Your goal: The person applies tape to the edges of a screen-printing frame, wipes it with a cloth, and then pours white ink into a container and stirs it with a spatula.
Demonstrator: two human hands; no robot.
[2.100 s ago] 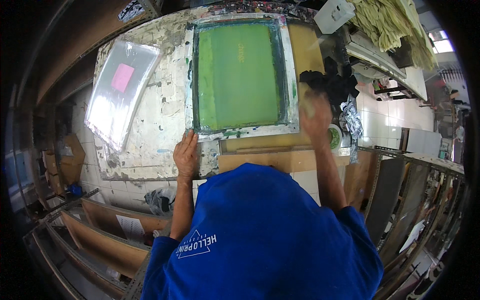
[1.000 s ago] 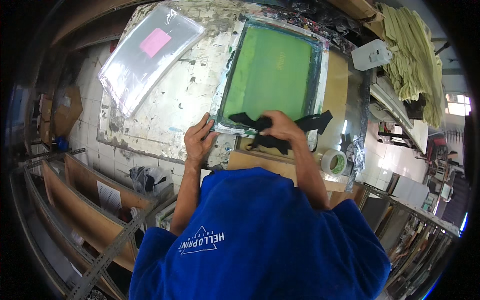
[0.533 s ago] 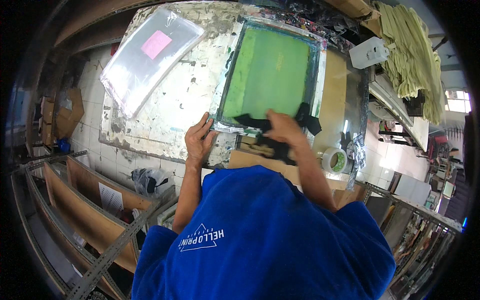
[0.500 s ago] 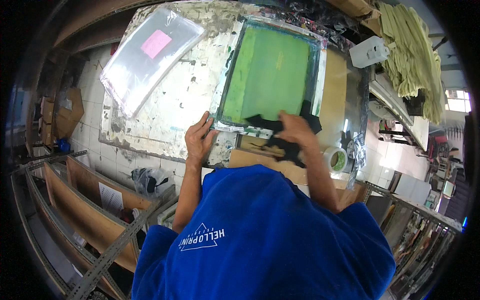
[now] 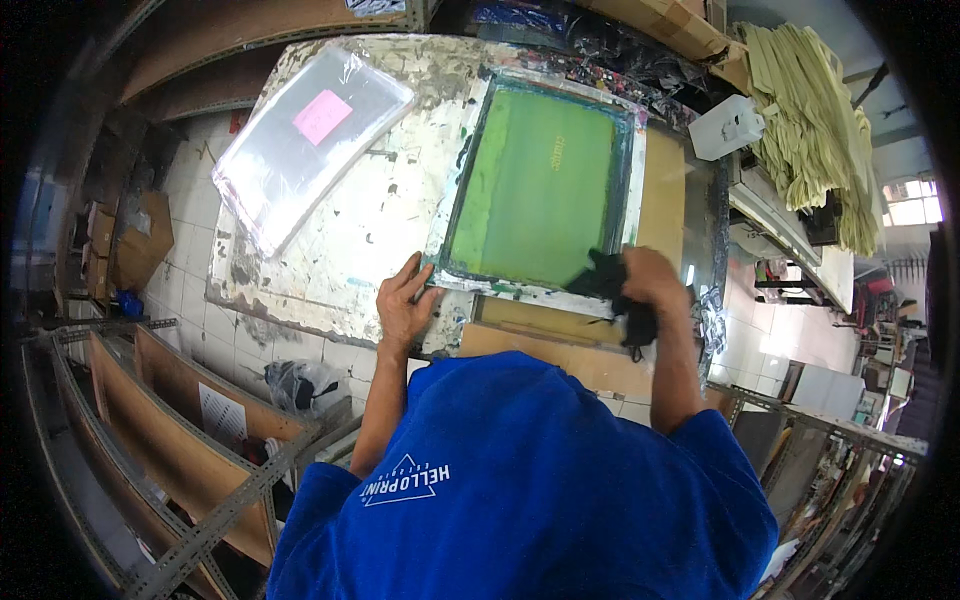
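Note:
A screen printing frame [image 5: 636,190] with green mesh [image 5: 530,190] lies on the worktable. My left hand [image 5: 402,305] grips its near left corner, with fingers and thumb on either side of it. At the near right corner my right hand [image 5: 655,280] is closed around a crumpled black cloth [image 5: 603,275]. Part of the cloth rests on the mesh and rim; the rest hangs below my hand. Small yellowish marks show on the mesh toward its upper right.
Left of the frame lies a clear plastic pack [image 5: 285,160] bearing a pink note [image 5: 322,117]. A white plastic container [image 5: 725,128] stands at the far right, beside hanging pale yellow cloths [image 5: 805,120]. A metal rack with wooden boards [image 5: 180,420] is at the near left.
My right hand has moved right with the black cloth, from the frame's near edge to its near right corner. The cloth is more bunched. My left hand stays at its corner.

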